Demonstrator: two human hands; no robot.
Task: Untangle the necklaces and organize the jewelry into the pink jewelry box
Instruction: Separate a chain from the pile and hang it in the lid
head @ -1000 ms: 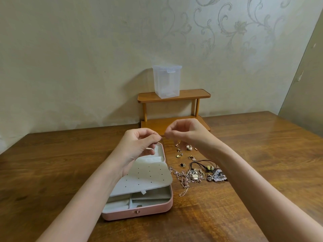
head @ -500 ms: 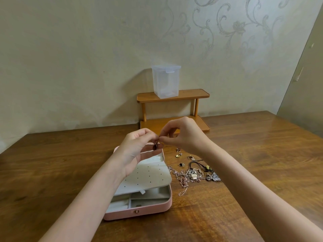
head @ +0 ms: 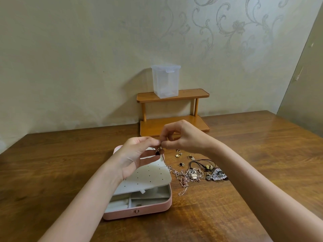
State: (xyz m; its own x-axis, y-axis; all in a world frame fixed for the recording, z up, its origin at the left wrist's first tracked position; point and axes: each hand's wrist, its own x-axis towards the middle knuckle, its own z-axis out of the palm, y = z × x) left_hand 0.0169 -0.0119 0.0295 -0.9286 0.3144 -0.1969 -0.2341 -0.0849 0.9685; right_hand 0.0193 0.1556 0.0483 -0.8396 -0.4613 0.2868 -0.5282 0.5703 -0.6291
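Head view: both grips pinching one small dark pendant (head: 158,152) above the open pink box (head: 139,209), left hand (head: 135,154), right hand (head: 181,137). Tangled necklaces (head: 190,175) waiting on counter (head: 244,145). Risk: fine chain slipping, snagging, knot tightening.

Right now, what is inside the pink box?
The pink jewelry box lies open. A white flap with small holes covers most of its inside. In front of it, pale compartments show, with no jewelry visible in them. What lies under the flap cannot be seen.

Perhaps letters on nameplate necklace (head: 180,174), illegible.
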